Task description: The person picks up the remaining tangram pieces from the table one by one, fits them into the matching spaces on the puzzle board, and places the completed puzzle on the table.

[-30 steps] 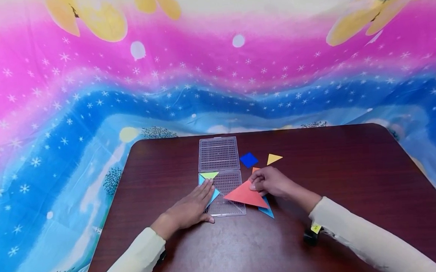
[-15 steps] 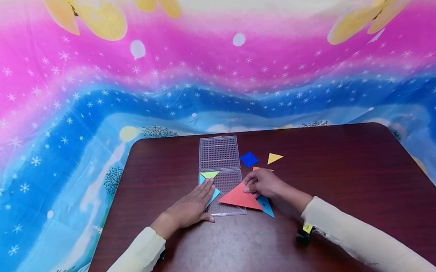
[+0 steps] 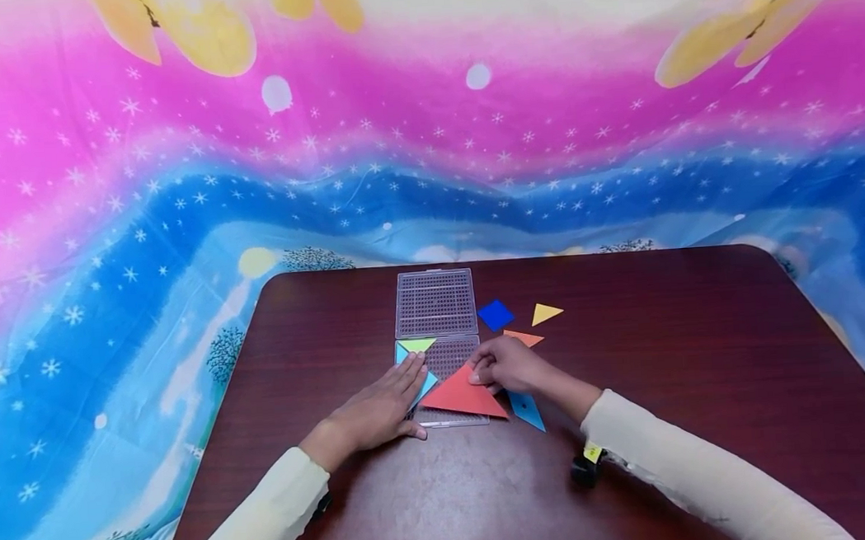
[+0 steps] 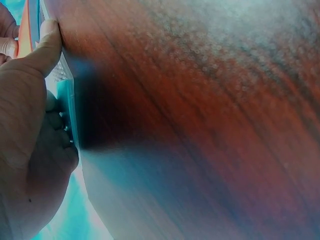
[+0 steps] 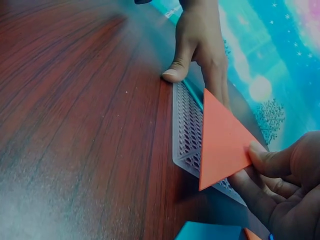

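My left hand (image 3: pixel 374 406) lies with straight fingers over a light blue tangram piece (image 3: pixel 425 386) in the near half of a clear plastic case (image 3: pixel 448 351). A lime green triangle (image 3: pixel 418 345) sits at that half's far left corner, by the fingertips. Between thumb and fingers, my right hand (image 3: pixel 511 368) pinches a large red-orange triangle (image 3: pixel 464 394) by one corner. In the right wrist view the triangle (image 5: pixel 224 142) is tilted above the case's perforated base (image 5: pixel 187 130). The left palm hides part of the light blue piece.
The case's other half (image 3: pixel 434 303) lies opened flat behind. To its right are a dark blue square (image 3: pixel 495 315), a yellow triangle (image 3: pixel 547 313) and an orange piece (image 3: pixel 524 338). A blue piece (image 3: pixel 526 412) lies below the right hand. A brown table (image 3: pixel 667 330) bears everything.
My right hand has moved left with the red-orange triangle, bringing it further over the case and uncovering more of the blue and orange pieces. The left hand stays in place.
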`<action>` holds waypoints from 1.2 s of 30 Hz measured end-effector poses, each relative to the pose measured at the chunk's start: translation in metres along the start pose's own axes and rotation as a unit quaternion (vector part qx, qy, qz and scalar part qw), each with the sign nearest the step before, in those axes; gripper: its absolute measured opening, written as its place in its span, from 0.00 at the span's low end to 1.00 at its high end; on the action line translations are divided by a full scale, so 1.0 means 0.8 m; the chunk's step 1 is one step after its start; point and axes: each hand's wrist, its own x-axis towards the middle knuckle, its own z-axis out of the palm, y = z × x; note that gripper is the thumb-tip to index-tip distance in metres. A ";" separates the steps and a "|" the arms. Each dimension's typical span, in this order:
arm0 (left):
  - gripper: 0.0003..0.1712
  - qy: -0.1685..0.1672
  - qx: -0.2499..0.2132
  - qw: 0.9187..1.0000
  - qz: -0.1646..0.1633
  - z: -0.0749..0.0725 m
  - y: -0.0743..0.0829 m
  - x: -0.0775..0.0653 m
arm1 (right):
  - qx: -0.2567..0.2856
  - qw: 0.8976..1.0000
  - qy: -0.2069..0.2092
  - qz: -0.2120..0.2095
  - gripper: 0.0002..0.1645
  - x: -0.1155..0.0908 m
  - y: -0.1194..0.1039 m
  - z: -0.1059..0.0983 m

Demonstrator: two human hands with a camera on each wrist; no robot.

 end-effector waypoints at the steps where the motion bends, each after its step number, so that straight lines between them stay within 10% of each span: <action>1: 0.57 -0.001 -0.001 1.000 -0.001 0.000 0.000 0.000 | 0.000 1.000 0.001 -0.001 0.07 0.000 -0.001 0.001; 36: 0.57 -0.007 0.018 1.000 -0.003 -0.002 0.000 0.003 | -0.028 0.998 -0.022 -0.046 0.05 0.018 -0.010 0.039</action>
